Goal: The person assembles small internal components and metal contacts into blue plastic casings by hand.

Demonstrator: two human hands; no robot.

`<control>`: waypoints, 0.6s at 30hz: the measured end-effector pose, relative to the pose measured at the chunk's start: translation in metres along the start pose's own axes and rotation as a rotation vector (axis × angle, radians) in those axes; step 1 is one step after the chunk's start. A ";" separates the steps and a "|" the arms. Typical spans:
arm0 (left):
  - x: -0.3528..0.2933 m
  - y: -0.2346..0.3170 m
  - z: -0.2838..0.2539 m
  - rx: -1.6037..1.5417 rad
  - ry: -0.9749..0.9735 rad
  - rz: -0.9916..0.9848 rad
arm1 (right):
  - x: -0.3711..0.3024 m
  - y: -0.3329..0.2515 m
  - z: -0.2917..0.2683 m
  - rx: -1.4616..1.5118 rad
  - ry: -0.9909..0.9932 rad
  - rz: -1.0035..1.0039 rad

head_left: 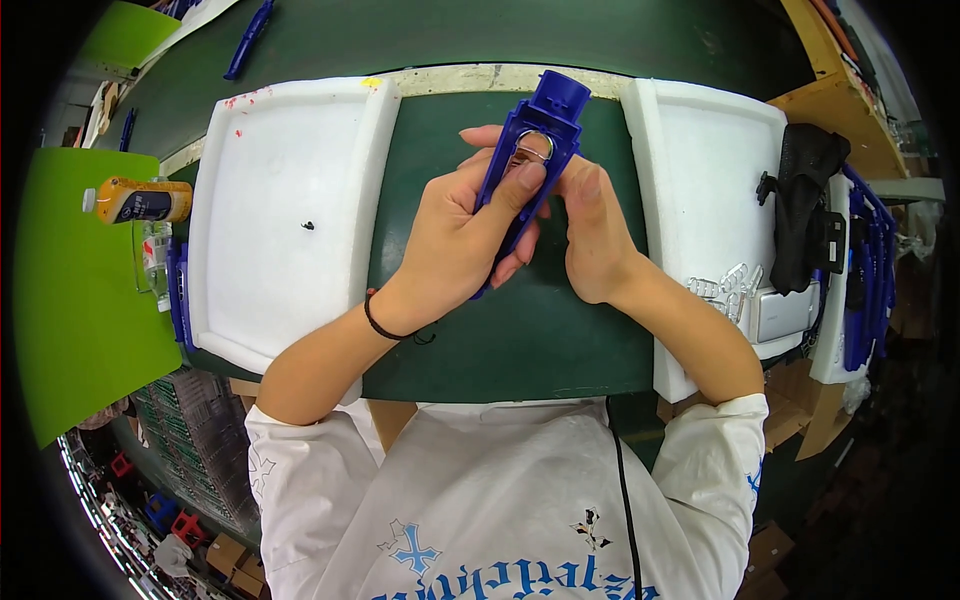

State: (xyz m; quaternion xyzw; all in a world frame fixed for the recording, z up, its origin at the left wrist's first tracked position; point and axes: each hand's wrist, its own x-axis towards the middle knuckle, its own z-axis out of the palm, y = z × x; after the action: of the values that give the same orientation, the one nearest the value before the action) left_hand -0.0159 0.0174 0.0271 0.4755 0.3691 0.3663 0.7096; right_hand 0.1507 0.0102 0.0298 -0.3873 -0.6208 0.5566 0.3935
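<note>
A long blue plastic housing [560,97] is held at a slant over the middle of the green table. My left hand [455,225] is closed round its lower part, with the thumb pressed on a round transparent piece [535,148] set in the housing's opening. My right hand [598,225] is against the housing's right side, thumb up and fingers curled behind it, partly hidden. Beside my right forearm, several transparent plastic pieces [728,288] lie in the right white foam tray [690,150].
The left white foam tray [280,165] holds a small black bit [308,226]. An orange-filled bottle [150,200] lies on its left. A black pouch [808,190] and a silver device [785,313] sit at the right, near stacked blue parts [868,270]. Another blue part [250,38] is at the far left.
</note>
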 end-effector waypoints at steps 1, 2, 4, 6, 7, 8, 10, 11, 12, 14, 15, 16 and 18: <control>-0.001 0.002 0.001 -0.008 -0.005 -0.011 | 0.001 0.000 0.001 0.001 -0.003 0.002; -0.001 0.003 0.000 -0.010 -0.003 -0.013 | 0.002 0.000 0.003 -0.088 0.051 -0.061; -0.003 0.004 -0.002 -0.052 -0.035 -0.064 | 0.003 0.002 0.003 -0.175 0.097 -0.124; -0.002 0.005 -0.001 -0.060 -0.023 -0.044 | 0.003 0.004 -0.004 -0.201 0.027 -0.153; 0.000 0.005 -0.001 -0.066 -0.017 -0.023 | 0.003 0.002 -0.003 -0.203 0.023 -0.153; 0.003 0.000 -0.004 -0.069 -0.015 -0.020 | 0.005 -0.002 0.001 -0.107 0.065 -0.101; 0.014 -0.009 -0.009 0.101 0.096 0.092 | 0.007 0.002 0.006 -0.014 0.106 -0.052; 0.016 -0.011 -0.011 0.206 0.121 0.127 | 0.008 0.014 0.008 -0.167 0.282 -0.145; 0.015 -0.016 -0.013 0.207 0.124 0.130 | 0.011 0.018 0.012 -0.317 0.455 -0.239; 0.013 -0.033 -0.017 0.739 0.172 0.472 | 0.011 0.012 0.008 -0.209 0.470 -0.168; 0.011 -0.030 -0.017 0.770 0.072 0.458 | 0.010 0.010 -0.001 -0.040 0.345 -0.059; 0.008 -0.027 -0.014 0.769 0.071 0.461 | 0.011 0.009 -0.008 0.128 0.220 0.050; 0.004 -0.018 -0.008 0.487 -0.034 0.221 | 0.014 0.010 -0.013 0.240 0.275 0.009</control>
State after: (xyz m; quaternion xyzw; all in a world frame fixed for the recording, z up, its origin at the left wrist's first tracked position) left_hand -0.0179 0.0184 0.0069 0.6757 0.3799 0.3340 0.5361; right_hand 0.1574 0.0283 0.0218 -0.4126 -0.4887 0.5702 0.5155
